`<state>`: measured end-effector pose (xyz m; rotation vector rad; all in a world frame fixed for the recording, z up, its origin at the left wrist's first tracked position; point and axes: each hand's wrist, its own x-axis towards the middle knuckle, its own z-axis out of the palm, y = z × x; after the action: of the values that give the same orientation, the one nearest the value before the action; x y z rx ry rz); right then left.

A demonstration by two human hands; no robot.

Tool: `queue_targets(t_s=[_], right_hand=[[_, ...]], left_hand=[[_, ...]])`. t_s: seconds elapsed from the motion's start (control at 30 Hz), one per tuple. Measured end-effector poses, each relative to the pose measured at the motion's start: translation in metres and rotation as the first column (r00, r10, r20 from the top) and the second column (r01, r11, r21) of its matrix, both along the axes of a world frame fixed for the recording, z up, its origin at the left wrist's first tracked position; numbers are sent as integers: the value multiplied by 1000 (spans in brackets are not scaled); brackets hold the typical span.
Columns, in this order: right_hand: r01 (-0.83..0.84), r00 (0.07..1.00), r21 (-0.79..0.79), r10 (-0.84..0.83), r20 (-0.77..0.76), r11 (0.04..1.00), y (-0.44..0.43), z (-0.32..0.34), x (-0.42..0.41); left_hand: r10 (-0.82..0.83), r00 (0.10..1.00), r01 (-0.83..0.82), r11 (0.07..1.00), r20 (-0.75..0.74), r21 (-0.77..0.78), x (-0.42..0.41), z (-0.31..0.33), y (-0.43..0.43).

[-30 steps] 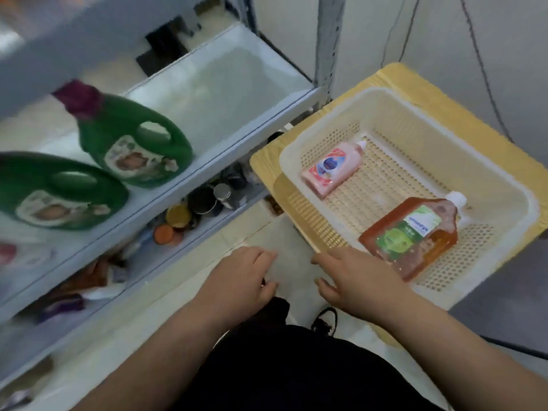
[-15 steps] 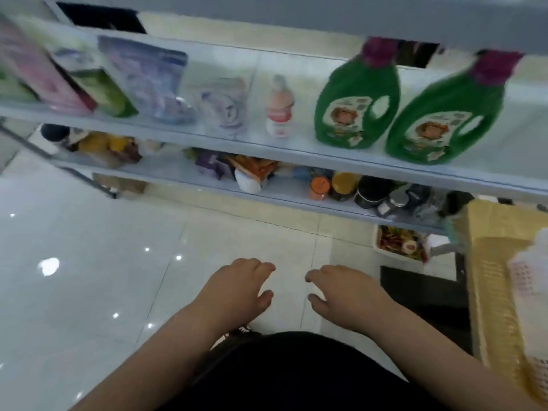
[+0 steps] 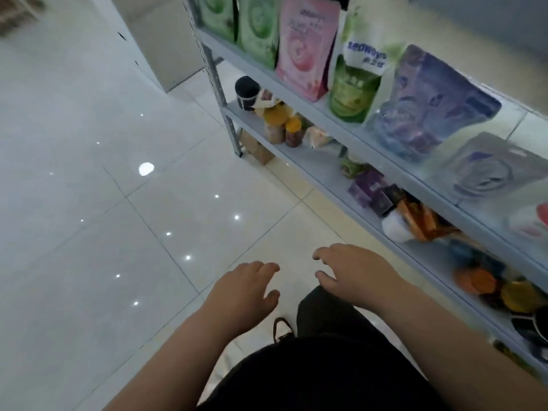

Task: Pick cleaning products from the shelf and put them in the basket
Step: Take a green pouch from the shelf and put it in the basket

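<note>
Both hands empty, fingers relaxed: left hand (image 3: pixel 246 289), right hand (image 3: pixel 353 271) lower centre; refill pouches (image 3: pixel 353 81) on shelf (image 3: pixel 394 170), upper right, well apart.

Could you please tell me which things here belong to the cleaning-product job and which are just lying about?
Job: left hand and right hand, both empty; shelf; green pouches, pink pouch, green-white pouch, purple pouch, grey pouch. Basket: not in view.

Lying about, lower tier: black cup, jars, purple box, orange packet.

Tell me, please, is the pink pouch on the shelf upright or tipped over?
Upright: the pink pouch stands on its base on the shelf.
</note>
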<state>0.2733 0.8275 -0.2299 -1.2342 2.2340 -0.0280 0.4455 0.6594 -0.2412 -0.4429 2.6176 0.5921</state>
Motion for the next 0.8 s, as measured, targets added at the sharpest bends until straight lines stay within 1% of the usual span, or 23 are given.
queue_targets(t_s=[0.1,0.2,0.3,0.43,0.6,0.67,0.8], right_hand=[[-18,1000,17,18,17,1000,-37,-6,-23],[-45,999,31,44,17,999,-75,-13,-55],[-62,998,16,62,19,998,-120,-16,-93],[-80,995,-4,80,52,997,-183,-14,-135],[-76,997,-21,75,-3,997,-271,-3,-182],[-53,998,-31,52,-22,998,-307,-2,-193],[-10,998,-14,9,-69,1000,-386,-3,-204]], left_hand=[[57,998,-57,998,-22,-1,-29,-2,-42],[60,998,-61,998,-34,-27,-70,-1,-87],[64,997,-66,996,-34,-59,-108,8,-135],[100,994,-103,993,-52,-65,-149,22,-196],[133,988,-136,990,-82,-38,-179,21,-268],[120,990,-122,992,-69,-16,-183,15,-298],[31,998,-31,1000,-58,0,-190,1,-376]])
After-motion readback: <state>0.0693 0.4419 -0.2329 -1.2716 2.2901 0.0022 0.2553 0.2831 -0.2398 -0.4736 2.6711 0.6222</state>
